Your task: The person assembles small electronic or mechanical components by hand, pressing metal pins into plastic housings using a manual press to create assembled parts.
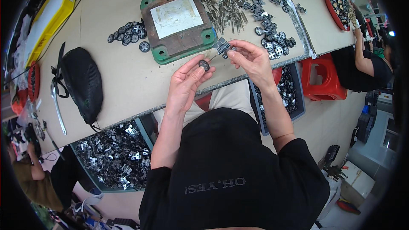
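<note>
Axle point(212, 59) slants up-R from wheel point(204, 65) twd grey part point(222, 47).

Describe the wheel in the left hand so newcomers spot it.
Find the green-rimmed machine base on the table. By its near edge, the left hand pinches a small dark wheel. Neighbouring wheels lie on the table; this one is held.

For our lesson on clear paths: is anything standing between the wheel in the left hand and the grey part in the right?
Nothing visible blocks the gap between the wheel and the grey part; only a thin rod seems to reach across.
</note>
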Action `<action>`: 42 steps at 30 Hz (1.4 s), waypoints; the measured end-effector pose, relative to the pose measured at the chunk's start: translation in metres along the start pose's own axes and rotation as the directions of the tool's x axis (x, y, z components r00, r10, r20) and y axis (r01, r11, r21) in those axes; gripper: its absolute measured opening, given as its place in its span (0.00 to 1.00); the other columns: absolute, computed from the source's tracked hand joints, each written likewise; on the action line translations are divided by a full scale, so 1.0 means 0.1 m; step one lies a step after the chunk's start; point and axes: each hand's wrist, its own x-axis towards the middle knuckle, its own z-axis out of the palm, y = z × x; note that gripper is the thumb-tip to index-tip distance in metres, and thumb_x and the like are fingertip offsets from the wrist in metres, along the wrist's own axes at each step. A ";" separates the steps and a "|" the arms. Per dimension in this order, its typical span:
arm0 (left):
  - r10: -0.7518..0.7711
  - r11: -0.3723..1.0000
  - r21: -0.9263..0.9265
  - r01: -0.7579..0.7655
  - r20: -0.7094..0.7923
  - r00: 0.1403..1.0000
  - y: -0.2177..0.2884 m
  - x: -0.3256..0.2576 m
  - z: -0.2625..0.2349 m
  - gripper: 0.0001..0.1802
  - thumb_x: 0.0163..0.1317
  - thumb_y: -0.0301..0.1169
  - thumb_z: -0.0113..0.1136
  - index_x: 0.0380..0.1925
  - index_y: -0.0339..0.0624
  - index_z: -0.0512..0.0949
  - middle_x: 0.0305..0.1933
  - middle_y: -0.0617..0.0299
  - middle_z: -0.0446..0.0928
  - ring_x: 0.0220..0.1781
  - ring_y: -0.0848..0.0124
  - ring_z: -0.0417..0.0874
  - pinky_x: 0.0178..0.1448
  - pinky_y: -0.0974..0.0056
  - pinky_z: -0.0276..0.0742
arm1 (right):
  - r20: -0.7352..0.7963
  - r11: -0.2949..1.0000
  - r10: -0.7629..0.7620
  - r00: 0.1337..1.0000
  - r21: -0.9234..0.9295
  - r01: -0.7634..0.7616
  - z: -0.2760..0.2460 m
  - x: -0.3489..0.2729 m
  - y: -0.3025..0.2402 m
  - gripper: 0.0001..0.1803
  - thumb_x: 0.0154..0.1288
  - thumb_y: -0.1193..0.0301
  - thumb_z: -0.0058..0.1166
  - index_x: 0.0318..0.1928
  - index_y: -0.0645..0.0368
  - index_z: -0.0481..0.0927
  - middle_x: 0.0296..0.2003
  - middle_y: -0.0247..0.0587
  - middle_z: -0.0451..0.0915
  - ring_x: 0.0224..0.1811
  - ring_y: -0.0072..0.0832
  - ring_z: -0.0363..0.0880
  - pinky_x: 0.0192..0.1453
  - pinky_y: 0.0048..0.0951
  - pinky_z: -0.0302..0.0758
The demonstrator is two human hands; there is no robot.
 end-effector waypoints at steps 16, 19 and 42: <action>0.155 0.960 0.243 -0.139 -0.048 0.987 0.00 -0.05 0.04 0.20 0.61 0.21 0.53 0.54 0.32 0.69 0.49 0.51 0.76 0.46 0.64 0.80 0.51 0.66 0.77 | 0.014 0.967 -0.126 0.992 -0.220 0.126 -0.02 0.04 0.02 0.12 0.57 0.74 0.60 0.40 0.66 0.79 0.28 0.33 0.79 0.28 0.14 0.73 0.33 0.15 0.70; 0.126 0.975 0.193 -0.114 -0.054 0.991 0.02 -0.06 0.05 0.20 0.61 0.21 0.53 0.54 0.32 0.69 0.49 0.51 0.76 0.46 0.63 0.80 0.50 0.65 0.77 | 0.031 0.840 -0.271 0.962 -0.481 0.252 0.04 0.01 -0.12 0.10 0.56 0.75 0.61 0.38 0.67 0.79 0.27 0.33 0.79 0.28 0.13 0.73 0.32 0.15 0.69; 0.249 0.899 0.397 -0.185 -0.114 0.962 -0.04 -0.13 0.12 0.16 0.62 0.23 0.51 0.50 0.30 0.72 0.45 0.50 0.78 0.44 0.62 0.81 0.48 0.65 0.79 | 0.090 0.894 -0.182 0.979 -0.400 0.203 0.03 -0.02 -0.07 0.10 0.54 0.74 0.61 0.36 0.65 0.81 0.26 0.34 0.80 0.24 0.14 0.70 0.30 0.18 0.69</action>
